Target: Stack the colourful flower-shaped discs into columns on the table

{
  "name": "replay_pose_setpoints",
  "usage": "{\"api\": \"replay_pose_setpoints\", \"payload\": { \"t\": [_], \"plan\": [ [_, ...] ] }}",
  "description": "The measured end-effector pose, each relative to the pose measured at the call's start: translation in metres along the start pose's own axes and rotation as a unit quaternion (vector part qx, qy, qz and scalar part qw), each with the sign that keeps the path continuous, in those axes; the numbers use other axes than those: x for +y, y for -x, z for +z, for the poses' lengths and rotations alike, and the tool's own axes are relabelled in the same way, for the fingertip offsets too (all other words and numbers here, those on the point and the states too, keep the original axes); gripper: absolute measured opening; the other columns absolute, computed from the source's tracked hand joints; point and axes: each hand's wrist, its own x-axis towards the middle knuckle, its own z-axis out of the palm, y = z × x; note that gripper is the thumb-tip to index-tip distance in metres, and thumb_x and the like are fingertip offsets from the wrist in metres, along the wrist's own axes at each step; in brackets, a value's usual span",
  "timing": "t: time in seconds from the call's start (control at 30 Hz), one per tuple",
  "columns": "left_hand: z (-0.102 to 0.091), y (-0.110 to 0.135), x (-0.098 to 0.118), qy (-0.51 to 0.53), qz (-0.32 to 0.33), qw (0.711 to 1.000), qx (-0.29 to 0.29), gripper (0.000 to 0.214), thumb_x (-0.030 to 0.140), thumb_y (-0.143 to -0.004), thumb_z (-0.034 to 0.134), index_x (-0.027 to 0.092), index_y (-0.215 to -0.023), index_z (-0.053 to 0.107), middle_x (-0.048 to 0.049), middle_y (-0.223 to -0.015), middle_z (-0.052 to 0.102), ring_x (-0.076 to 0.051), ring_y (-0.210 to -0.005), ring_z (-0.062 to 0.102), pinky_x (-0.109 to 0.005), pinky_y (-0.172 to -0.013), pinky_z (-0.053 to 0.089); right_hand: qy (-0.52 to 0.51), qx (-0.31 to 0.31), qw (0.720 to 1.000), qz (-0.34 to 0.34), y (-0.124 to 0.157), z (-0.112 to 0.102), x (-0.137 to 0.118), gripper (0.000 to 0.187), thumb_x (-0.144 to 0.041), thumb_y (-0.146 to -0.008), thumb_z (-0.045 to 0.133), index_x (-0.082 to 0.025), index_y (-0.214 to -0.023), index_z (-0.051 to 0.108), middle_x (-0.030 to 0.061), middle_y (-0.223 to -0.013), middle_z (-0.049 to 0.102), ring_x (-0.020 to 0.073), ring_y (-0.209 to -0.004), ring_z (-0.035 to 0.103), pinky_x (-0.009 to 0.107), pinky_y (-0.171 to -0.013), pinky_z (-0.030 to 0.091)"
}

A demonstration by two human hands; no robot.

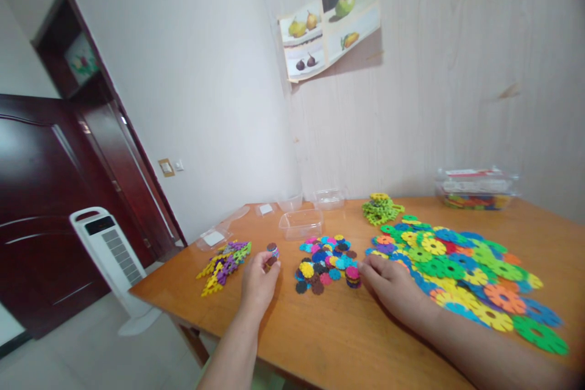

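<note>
My left hand is closed in a pinch on a short stack of small notched plastic discs, brown and multicoloured, just over the table. My right hand has its fingers curled against another stack of small discs, pink on top; its fingertips are partly hidden. Between the hands lies a loose pile of small flower-edged discs in blue, yellow, pink, brown and black. Left of my left hand is a heap of purple, yellow and green interlocking pieces.
Large slotted discs spread under and beyond my right forearm. Green pieces are heaped at the back. Clear plastic boxes and lids stand along the far edge. A filled clear box sits back right. A white heater stands left of the table.
</note>
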Motion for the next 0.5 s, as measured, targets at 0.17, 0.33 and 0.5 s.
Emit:
{"api": "replay_pose_setpoints", "payload": {
  "t": [0.17, 0.33, 0.5],
  "plan": [
    [-0.009, 0.006, 0.02, -0.09, 0.097, 0.99, 0.053, 0.029, 0.039, -0.083, 0.063, 0.02, -0.104, 0.067, -0.0096, -0.105, 0.069, -0.025, -0.099, 0.065, -0.042, -0.09, 0.052, -0.001, 0.004, 1.0, 0.004, -0.001, 0.0, -0.001, 0.033, -0.044, -0.091, 0.041, -0.023, -0.067, 0.045, -0.0027, -0.063, 0.05, 0.0162, -0.064, 0.049, 0.027, -0.058, 0.035],
    [-0.006, 0.025, 0.055, -0.087, 0.188, 0.978, -0.03, 0.023, 0.032, -0.089, 0.058, 0.022, -0.108, 0.066, -0.009, -0.106, 0.068, -0.025, -0.105, 0.063, -0.041, -0.093, 0.049, -0.002, 0.001, 1.0, 0.007, -0.003, 0.0, -0.001, 0.032, -0.043, -0.092, 0.041, -0.023, -0.067, 0.045, -0.003, -0.063, 0.05, 0.0161, -0.063, 0.048, 0.027, -0.058, 0.035],
    [0.005, 0.036, 0.076, -0.094, 0.198, 0.962, -0.164, 0.029, 0.025, -0.082, 0.063, 0.023, -0.11, 0.068, -0.009, -0.109, 0.07, -0.026, -0.106, 0.061, -0.041, -0.093, 0.047, -0.006, 0.002, 1.0, -0.001, -0.001, 0.0, -0.001, 0.032, -0.043, -0.092, 0.042, -0.023, -0.067, 0.046, -0.0022, -0.064, 0.051, 0.0172, -0.067, 0.05, 0.027, -0.06, 0.036]
  ]
}}
